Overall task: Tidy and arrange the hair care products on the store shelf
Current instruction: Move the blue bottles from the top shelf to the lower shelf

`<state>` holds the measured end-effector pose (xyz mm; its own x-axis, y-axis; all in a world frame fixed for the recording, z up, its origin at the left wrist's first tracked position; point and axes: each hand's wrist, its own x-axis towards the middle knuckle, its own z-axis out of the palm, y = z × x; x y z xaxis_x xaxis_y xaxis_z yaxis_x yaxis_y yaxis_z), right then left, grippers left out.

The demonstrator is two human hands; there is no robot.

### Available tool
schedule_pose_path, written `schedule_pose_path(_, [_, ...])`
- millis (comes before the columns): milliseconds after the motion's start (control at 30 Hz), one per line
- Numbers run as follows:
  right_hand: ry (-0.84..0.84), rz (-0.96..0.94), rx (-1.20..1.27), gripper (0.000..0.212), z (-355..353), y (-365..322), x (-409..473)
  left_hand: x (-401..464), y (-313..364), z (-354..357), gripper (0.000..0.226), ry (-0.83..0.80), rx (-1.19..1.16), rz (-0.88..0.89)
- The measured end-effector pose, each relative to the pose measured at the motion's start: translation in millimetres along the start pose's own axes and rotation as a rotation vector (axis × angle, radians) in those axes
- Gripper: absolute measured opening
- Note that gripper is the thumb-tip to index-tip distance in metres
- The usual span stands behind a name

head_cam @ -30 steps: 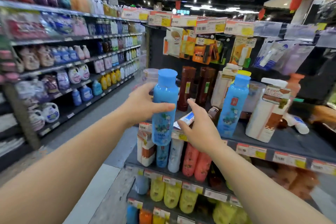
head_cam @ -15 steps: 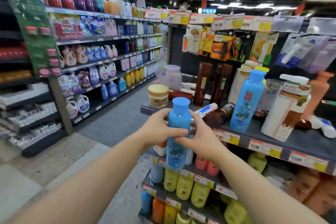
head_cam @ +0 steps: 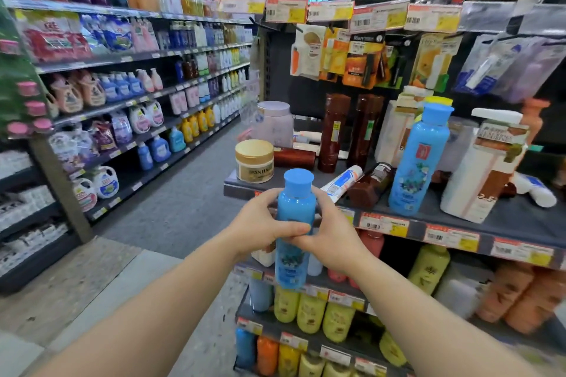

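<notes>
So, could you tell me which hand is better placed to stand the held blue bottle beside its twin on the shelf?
Probably the right hand: it grips the bottle on the side nearer the twin.

I have a bottle [head_cam: 294, 223] upright between my two hands, in front of the near edge of the top shelf [head_cam: 517, 223]: my left hand [head_cam: 263, 228] wraps it from the left, my right hand [head_cam: 332, 237] from the right, thumbs meeting across its front. On the shelf behind it, a jar [head_cam: 254, 161] stands at the left corner, with a larger tub [head_cam: 274, 124] behind that. A tube [head_cam: 344, 182] lies tipped over just right of my bottle. Further right a second, matching bottle [head_cam: 418, 159] stands upright, and right of it a pump dispenser [head_cam: 484, 168]. Two tall bottles [head_cam: 333, 131] stand toward the back. Lower shelves [head_cam: 318, 285] sit beneath my hands. Across the aisle, to my left, runs another shelving unit [head_cam: 128, 101].
</notes>
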<state>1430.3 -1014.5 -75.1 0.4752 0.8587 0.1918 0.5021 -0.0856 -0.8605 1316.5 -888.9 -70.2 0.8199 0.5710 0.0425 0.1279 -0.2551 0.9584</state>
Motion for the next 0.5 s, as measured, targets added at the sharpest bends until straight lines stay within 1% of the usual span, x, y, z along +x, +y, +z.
schedule_pose_path(133, [0.079,0.012,0.016,0.077,1.7,-2.9,11.3,18.6,1.7,-22.8,0.083,-0.141,-0.048,0.021])
schedule_pose_path(167, [0.102,0.019,0.021,0.075,1.7,-1.7,12.5,21.7,0.0,-28.9,0.086,-0.151,-0.058,0.012])
schedule_pose_path(200, [0.126,0.027,0.016,0.073,1.2,-0.6,12.7,24.1,-3.1,-34.8,0.086,-0.139,-0.057,0.004])
schedule_pose_path(233, [0.148,0.039,0.006,0.071,0.9,1.2,12.7,26.9,-8.5,-40.1,0.078,-0.113,-0.057,-0.002])
schedule_pose_path(300, [0.171,0.072,-0.002,0.068,0.1,6.5,11.4,29.4,-22.9,-48.6,0.055,-0.049,-0.056,-0.02])
schedule_pose_path(367, [0.178,0.095,0.0,0.067,0.2,11.5,9.2,30.9,-41.6,-53.5,0.042,0.0,-0.009,-0.06])
schedule_pose_path(433, [0.185,0.107,-0.017,0.065,0.7,14.4,6.5,33.3,-62.6,-55.5,0.036,0.039,0.034,-0.135])
schedule_pose_path(500, [0.196,0.116,-0.034,0.062,1.7,17.3,3.8,38.5,-83.7,-55.5,0.04,0.063,0.06,-0.211])
